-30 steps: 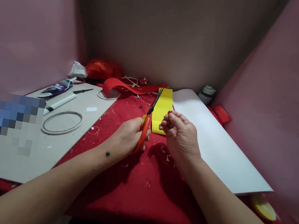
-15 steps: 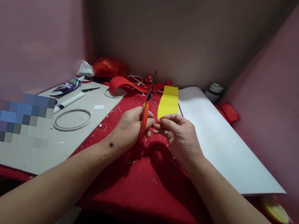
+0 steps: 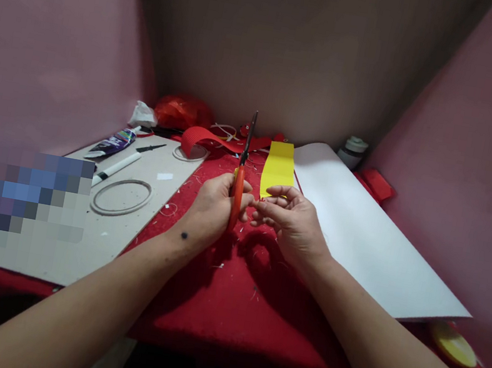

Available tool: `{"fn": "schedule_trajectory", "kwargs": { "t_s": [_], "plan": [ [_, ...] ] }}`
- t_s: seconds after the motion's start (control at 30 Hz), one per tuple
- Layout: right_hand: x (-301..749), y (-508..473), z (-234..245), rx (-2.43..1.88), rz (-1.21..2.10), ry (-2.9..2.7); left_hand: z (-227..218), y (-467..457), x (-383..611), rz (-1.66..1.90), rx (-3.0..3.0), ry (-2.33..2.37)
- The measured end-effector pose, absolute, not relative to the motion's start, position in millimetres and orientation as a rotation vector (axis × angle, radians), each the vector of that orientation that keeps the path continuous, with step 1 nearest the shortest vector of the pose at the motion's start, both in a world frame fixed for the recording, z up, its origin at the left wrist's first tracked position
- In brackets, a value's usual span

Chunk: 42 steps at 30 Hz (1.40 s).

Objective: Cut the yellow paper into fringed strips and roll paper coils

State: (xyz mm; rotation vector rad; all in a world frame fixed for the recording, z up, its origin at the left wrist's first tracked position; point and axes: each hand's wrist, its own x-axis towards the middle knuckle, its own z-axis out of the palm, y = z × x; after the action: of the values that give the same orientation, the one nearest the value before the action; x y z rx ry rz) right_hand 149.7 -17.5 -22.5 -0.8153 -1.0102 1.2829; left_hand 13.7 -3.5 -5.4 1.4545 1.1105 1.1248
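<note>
My left hand (image 3: 214,207) is closed around the orange handles of a pair of scissors (image 3: 237,192), whose dark blades point up and away. Close on its right, my right hand (image 3: 299,219) pinches a tiny red piece (image 3: 262,199) between thumb and finger; its kind is too small to make out. The fingertips of both hands meet or nearly meet at that piece. Just beyond the right fingers lies a yellow ribbed strip (image 3: 279,168), its near end partly behind them. Farther back a red ribbed strip (image 3: 206,140) curls over the cloth.
A grey board (image 3: 71,255) on the left holds a ring (image 3: 121,197), a white pen (image 3: 118,168), a glue tube (image 3: 113,143) and a dark blade (image 3: 151,147). White board (image 3: 359,242) covers the right. Red cloth (image 3: 206,304) with scraps lies between. A jar (image 3: 352,152) stands behind.
My right thumb and fingers have shifted slightly, with the index finger lifted a little and the red piece nearer the left fingertips. The scissors stay in my left hand.
</note>
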Motion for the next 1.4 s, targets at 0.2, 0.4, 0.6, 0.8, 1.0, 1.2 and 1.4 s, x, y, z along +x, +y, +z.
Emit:
{"fn": "schedule_trajectory", "kwargs": {
  "t_s": [0.2, 0.4, 0.6, 0.8, 1.0, 1.2, 1.4],
  "plan": [
    [150, -18, -24, -0.876, 1.257, -1.064, -4, -4, 13, 1.15, 1.461, 1.12],
    [148, -21, -23, -0.94, 1.267, -1.123, -6, -2, 10, 1.148, 1.476, 1.079],
    [146, -22, -21, -0.961, 1.318, -1.133, -4, -3, 11, 1.04, 1.45, 1.051],
    [147, -22, -23, -0.938, 1.344, -1.139, -4, -1, 9, 0.995, 1.419, 1.032],
    [148, -21, -25, -0.905, 1.387, -1.066, -10, 3, 8, 1.035, 1.381, 1.019],
    [148, -21, -28, -0.959, 1.382, -1.127, -11, 3, 7, 1.074, 1.443, 1.09],
    [147, -21, -29, -0.945, 1.433, -1.099, -13, 4, 7, 1.08, 1.457, 1.061]
  ]
}}
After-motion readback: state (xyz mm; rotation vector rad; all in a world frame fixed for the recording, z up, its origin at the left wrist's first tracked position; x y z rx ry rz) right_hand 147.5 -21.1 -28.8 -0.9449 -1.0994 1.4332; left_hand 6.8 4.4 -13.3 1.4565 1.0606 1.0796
